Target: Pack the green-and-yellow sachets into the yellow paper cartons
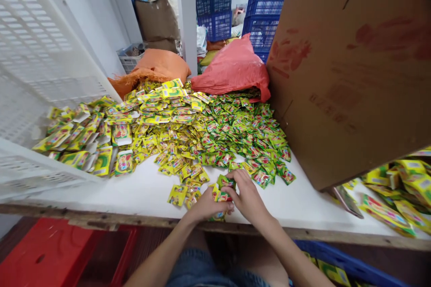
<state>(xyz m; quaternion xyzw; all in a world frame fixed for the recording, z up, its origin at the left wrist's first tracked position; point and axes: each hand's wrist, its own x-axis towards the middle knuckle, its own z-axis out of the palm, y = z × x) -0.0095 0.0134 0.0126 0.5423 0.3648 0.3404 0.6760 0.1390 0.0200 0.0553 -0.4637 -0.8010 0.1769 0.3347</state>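
Note:
Near the front edge of the white table, my left hand [208, 205] is closed around a small yellow-and-green box [216, 193], partly hidden by the fingers. My right hand [247, 193] pinches a green sachet [225, 182] at the box's upper end. How far the sachet sits inside the box cannot be made out. Loose yellow sachets [177, 195] lie just left of my left hand. Beyond my right hand spreads a heap of green sachets [242, 130], with a heap of yellow sachets [178, 136] beside it. Flattened and open yellow boxes [123, 133] are piled to the left.
An orange sack [164, 63] and a red sack [232, 69] lie behind the heaps. A large cardboard carton [336, 76] stands at right, a white perforated crate [43, 54] at left. Below the table are a red stool [43, 251] and a blue crate [340, 258].

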